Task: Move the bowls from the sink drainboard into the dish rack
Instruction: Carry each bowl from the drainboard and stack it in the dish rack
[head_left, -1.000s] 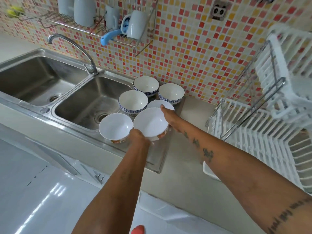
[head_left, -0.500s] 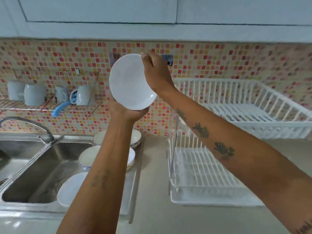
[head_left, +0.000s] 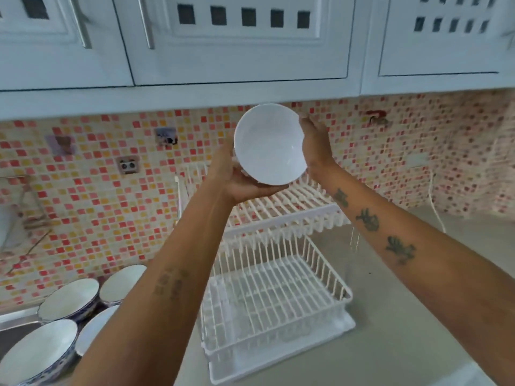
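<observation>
A white bowl (head_left: 269,144) is held up in the air, tilted with its inside facing me, above the upper tier (head_left: 281,210) of the white two-tier dish rack (head_left: 274,299). My left hand (head_left: 234,176) cups it from below and the left side. My right hand (head_left: 316,146) presses on its right rim. Several other bowls with blue-patterned outsides stand on the drainboard at the lower left, among them a near bowl (head_left: 37,353), a rear bowl (head_left: 69,299) and a bowl by the wall (head_left: 121,281); my left forearm hides part of one more.
White wall cabinets (head_left: 237,40) hang just above the bowl. The mosaic-tiled wall (head_left: 92,196) carries sockets. A beige counter (head_left: 404,316) lies right of the rack, with a white cord (head_left: 436,207) at the wall.
Both hands have carried the bowl up from the drainboard and rightward, from left of the rack to over its upper tier. The view has swung up and to the right.
</observation>
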Available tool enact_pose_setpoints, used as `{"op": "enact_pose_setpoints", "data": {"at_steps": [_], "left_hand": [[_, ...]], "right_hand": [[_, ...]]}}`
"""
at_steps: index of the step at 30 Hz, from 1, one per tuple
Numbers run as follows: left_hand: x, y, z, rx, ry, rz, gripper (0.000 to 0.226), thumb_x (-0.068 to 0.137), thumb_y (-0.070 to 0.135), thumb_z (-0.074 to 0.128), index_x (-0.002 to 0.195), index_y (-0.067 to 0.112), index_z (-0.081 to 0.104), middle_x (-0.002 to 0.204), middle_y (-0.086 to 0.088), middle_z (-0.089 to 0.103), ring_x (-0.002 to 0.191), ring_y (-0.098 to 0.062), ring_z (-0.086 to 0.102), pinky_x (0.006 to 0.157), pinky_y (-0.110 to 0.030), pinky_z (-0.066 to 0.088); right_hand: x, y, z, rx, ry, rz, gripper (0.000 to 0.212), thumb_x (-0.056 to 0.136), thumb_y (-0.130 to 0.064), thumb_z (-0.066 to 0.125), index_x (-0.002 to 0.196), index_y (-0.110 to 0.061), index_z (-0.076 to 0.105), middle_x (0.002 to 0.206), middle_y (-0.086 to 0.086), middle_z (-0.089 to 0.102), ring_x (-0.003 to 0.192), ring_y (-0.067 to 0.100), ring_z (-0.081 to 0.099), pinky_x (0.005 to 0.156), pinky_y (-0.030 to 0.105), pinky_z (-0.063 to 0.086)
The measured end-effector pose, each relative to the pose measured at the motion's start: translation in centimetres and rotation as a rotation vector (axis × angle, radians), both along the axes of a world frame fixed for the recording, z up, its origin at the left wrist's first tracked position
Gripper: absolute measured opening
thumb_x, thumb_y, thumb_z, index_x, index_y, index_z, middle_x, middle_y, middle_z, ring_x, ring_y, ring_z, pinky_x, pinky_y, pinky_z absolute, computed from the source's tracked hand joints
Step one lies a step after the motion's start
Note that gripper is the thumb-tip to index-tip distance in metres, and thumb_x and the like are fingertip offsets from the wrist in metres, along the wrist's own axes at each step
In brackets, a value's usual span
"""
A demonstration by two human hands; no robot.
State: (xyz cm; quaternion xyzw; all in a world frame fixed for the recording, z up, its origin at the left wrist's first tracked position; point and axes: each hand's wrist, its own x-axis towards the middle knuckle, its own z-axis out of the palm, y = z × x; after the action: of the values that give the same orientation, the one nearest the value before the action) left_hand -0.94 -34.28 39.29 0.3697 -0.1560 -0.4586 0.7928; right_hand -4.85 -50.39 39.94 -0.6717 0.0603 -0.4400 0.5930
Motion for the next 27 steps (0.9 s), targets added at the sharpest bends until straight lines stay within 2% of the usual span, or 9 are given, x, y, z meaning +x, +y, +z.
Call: {"op": "enact_pose_setpoints", "data": {"at_steps": [2, 4, 8, 11, 13, 16, 20, 24, 27], "left_hand": [[-0.9, -1.9, 0.2, 0.091, -0.086, 0.047, 0.040, 0.089, 0.048, 0.050, 0.111, 0.015, 0.058, 0.115, -0.019, 0.057, 0.097, -0.042, 0.058, 0.086, -0.056, 0.049], [-0.7, -3.8, -0.2, 0.234, -0.247, 0.176, 0.030, 0.090, 0.046, 0.054, 0.097, 0.017, 0.058, 0.110, -0.014, 0.056, 0.089, -0.035, 0.057, 0.086, -0.054, 0.049], [1.3, -7.9, -2.2, 0.447, -0.601, 0.390, 0.047, 0.082, 0.049, 0.067, 0.112, 0.015, 0.052, 0.106, -0.014, 0.062, 0.082, -0.027, 0.062, 0.077, -0.047, 0.054], [1.9, -10.2, -4.1, 0.554, -0.894, 0.456, 0.063, 0.075, 0.043, 0.078, 0.118, 0.014, 0.044, 0.118, -0.011, 0.056, 0.092, -0.026, 0.060, 0.066, -0.030, 0.051], [2.2, -11.2, -5.3, 0.603, -1.113, 0.478, 0.071, 0.072, 0.043, 0.081, 0.121, 0.011, 0.040, 0.120, -0.010, 0.049, 0.099, -0.025, 0.055, 0.067, -0.025, 0.046], [2.1, -12.1, -6.5, 0.668, -1.407, 0.500, 0.073, 0.066, 0.045, 0.084, 0.114, 0.009, 0.041, 0.120, -0.009, 0.044, 0.099, -0.023, 0.048, 0.074, -0.028, 0.041], [1.9, -12.7, -7.2, 0.785, -1.584, 0.443, 0.079, 0.063, 0.044, 0.086, 0.117, 0.004, 0.044, 0.119, -0.008, 0.041, 0.094, -0.018, 0.043, 0.078, -0.029, 0.044], [2.2, -13.0, -7.8, 0.875, -1.684, 0.366, 0.080, 0.063, 0.039, 0.087, 0.119, 0.003, 0.043, 0.122, -0.013, 0.042, 0.099, -0.028, 0.050, 0.087, -0.039, 0.049], [2.5, -13.0, -8.4, 0.906, -1.785, 0.318, 0.078, 0.069, 0.034, 0.084, 0.123, 0.001, 0.040, 0.128, -0.016, 0.038, 0.110, -0.035, 0.048, 0.094, -0.043, 0.045]], "right_hand": [[-0.5, -2.6, -0.7, 0.014, 0.068, -0.012, 0.034, 0.098, -0.020, 0.038, 0.087, 0.002, 0.061, 0.080, 0.006, 0.055, 0.072, 0.018, 0.050, 0.062, 0.028, 0.038], [-0.9, -4.6, -1.5, 0.058, 0.141, -0.002, 0.038, 0.098, -0.030, 0.039, 0.090, -0.006, 0.068, 0.083, 0.003, 0.063, 0.075, 0.019, 0.057, 0.064, 0.030, 0.045], [-1.0, -6.9, -3.4, 0.178, 0.243, 0.032, 0.043, 0.099, -0.039, 0.039, 0.091, -0.011, 0.070, 0.088, 0.003, 0.063, 0.082, 0.021, 0.057, 0.068, 0.030, 0.045], [-0.8, -7.7, -4.3, 0.070, 0.399, -0.042, 0.041, 0.095, -0.045, 0.044, 0.102, -0.010, 0.064, 0.092, 0.003, 0.057, 0.081, 0.019, 0.052, 0.073, 0.031, 0.040], [-0.6, -8.2, -4.8, 0.034, 0.454, -0.056, 0.049, 0.093, -0.049, 0.046, 0.117, -0.008, 0.059, 0.108, 0.006, 0.058, 0.095, 0.022, 0.054, 0.084, 0.036, 0.042], [-0.4, -8.5, -5.2, 0.065, 0.405, -0.091, 0.046, 0.087, -0.043, 0.059, 0.116, -0.008, 0.060, 0.122, 0.005, 0.060, 0.108, 0.024, 0.060, 0.088, 0.036, 0.045], [0.0, -9.0, -6.2, -0.006, 0.538, -0.110, 0.035, 0.088, -0.026, 0.061, 0.116, -0.005, 0.061, 0.105, 0.002, 0.054, 0.092, 0.020, 0.055, 0.086, 0.034, 0.048], [0.6, -9.2, -6.3, -0.037, 0.666, -0.109, 0.034, 0.085, -0.014, 0.058, 0.114, 0.002, 0.064, 0.099, 0.013, 0.064, 0.080, 0.023, 0.057, 0.059, 0.026, 0.043], [0.8, -9.1, -6.3, -0.077, 0.785, -0.110, 0.041, 0.088, -0.010, 0.054, 0.126, 0.003, 0.053, 0.102, 0.013, 0.057, 0.085, 0.025, 0.055, 0.057, 0.027, 0.041]]}}
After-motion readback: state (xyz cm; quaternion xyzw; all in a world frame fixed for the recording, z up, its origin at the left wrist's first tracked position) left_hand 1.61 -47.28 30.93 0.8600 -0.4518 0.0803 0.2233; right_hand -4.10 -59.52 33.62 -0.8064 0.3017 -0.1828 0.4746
